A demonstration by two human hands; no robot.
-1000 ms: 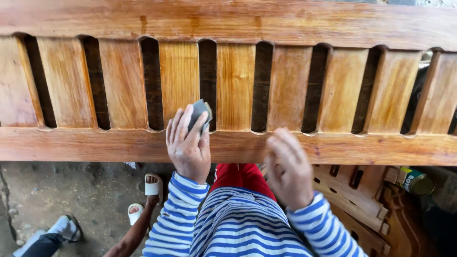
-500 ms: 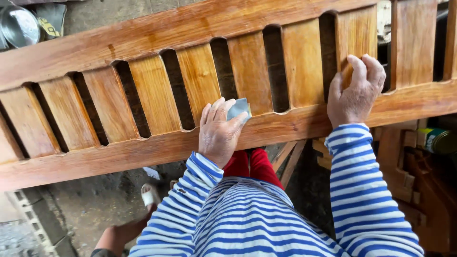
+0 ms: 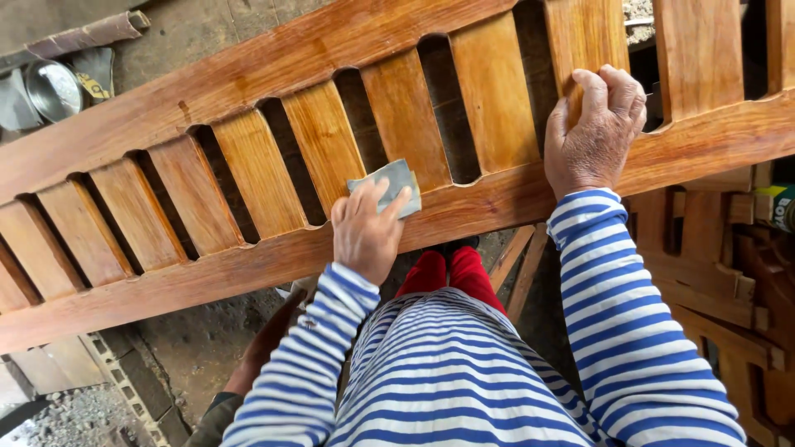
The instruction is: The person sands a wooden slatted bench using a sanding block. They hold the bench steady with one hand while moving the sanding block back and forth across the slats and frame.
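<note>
A long varnished wooden panel (image 3: 248,62) with upright slats and dark slots lies slanted across the view. My left hand (image 3: 364,232) presses a folded grey piece of sandpaper (image 3: 396,179) flat against the foot of a slat, where it meets the lower rail (image 3: 207,277). My right hand (image 3: 598,132) grips the lower edge of a slat further right, fingers curled into the slot and over the rail. Both sleeves are blue-and-white striped.
A metal bowl (image 3: 51,87) and a rolled sheet (image 3: 79,35) lie on the concrete floor at upper left. Stacked carved wooden parts (image 3: 712,273) and a can (image 3: 778,207) sit at right. Another person's arm (image 3: 265,348) shows below the panel.
The view has tilted, so the panel now runs slantwise. My left hand has moved the sandpaper slightly left to the slat's foot. My right hand moved from the rail up to gripping a slat.
</note>
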